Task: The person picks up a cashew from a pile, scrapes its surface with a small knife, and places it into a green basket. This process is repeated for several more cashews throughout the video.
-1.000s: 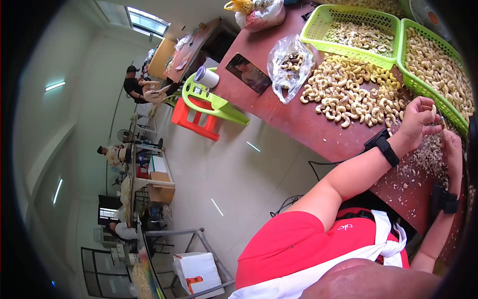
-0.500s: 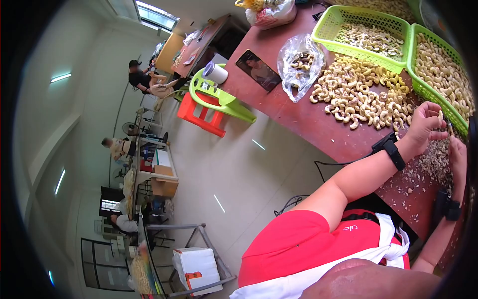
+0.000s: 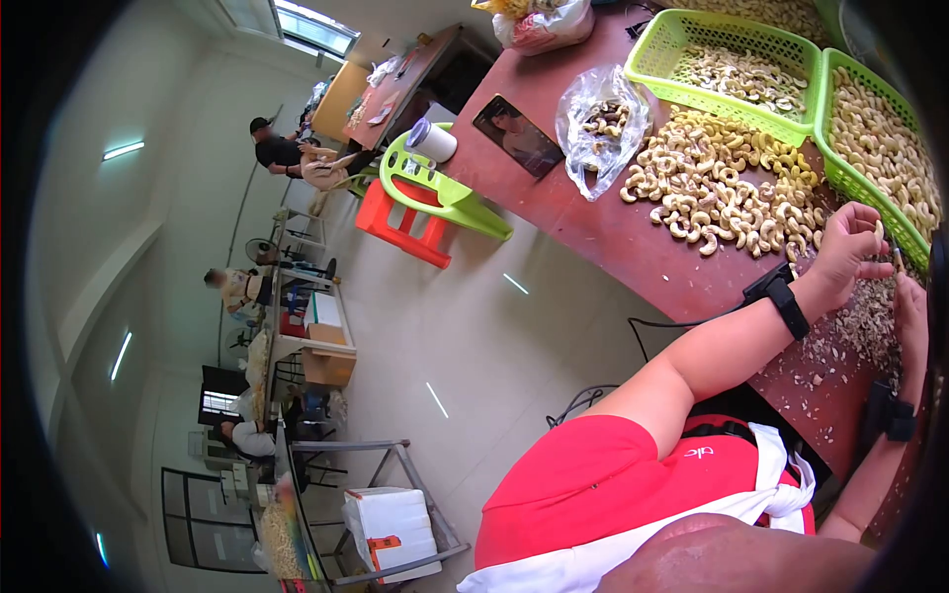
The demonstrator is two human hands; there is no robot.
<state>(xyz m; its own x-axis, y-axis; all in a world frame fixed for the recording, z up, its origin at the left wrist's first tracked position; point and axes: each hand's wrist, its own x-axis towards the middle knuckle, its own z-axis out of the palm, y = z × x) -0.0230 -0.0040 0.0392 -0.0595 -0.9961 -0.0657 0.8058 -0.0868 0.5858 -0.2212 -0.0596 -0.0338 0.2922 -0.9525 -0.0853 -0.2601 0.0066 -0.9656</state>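
My left hand pinches a single pale cashew between thumb and fingertips, beside the green basket's near side. Close by, my right hand is closed on a thin, small knife, its tip pointing towards the left hand; the handle is mostly hidden. Below both hands lies a heap of peeled skin scraps. A large pile of cashews spreads on the red-brown table beyond my left hand. One green basket holds many cashews, and another green basket holds smaller pieces.
A clear plastic bag with dark pieces and a phone lie on the table. Beside it stand a green stool with a white cup and a red stool. Several people are in the background; a cable hangs by the table edge.
The view has shifted very slightly. Both hands stay close together, with the cashew in the left and the knife in the right.
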